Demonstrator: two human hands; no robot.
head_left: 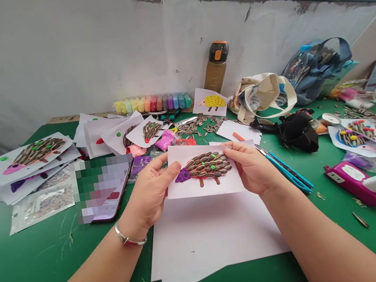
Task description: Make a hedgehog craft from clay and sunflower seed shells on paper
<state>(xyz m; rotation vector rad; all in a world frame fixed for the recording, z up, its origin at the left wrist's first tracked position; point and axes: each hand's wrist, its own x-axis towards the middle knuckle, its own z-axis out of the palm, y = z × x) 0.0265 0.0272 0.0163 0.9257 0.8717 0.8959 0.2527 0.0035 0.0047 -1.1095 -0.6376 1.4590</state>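
Both of my hands hold a white card (pixel 198 185) just above the green table (pixel 32 268). On the card is a hedgehog (pixel 204 165) made of sunflower seeds, with a purple clay head and small green dots. My left hand (pixel 153 190) pinches the card's left edge, its thumb resting beside the purple head. My right hand (pixel 250 166) grips the right edge, fingers curled over the seeds' end. Below the card lies a stack of blank white paper (pixel 211 238).
Finished hedgehog cards (pixel 31 155) pile at the left and middle back. A phone (pixel 105 188), clay packets (pixel 153 103), loose seeds (pixel 203 124), a bottle (pixel 217 66), bags (pixel 263 94), a blue utility knife (pixel 286 170), a pink device (pixel 359 182) and more cards (pixel 364 138) crowd the table.
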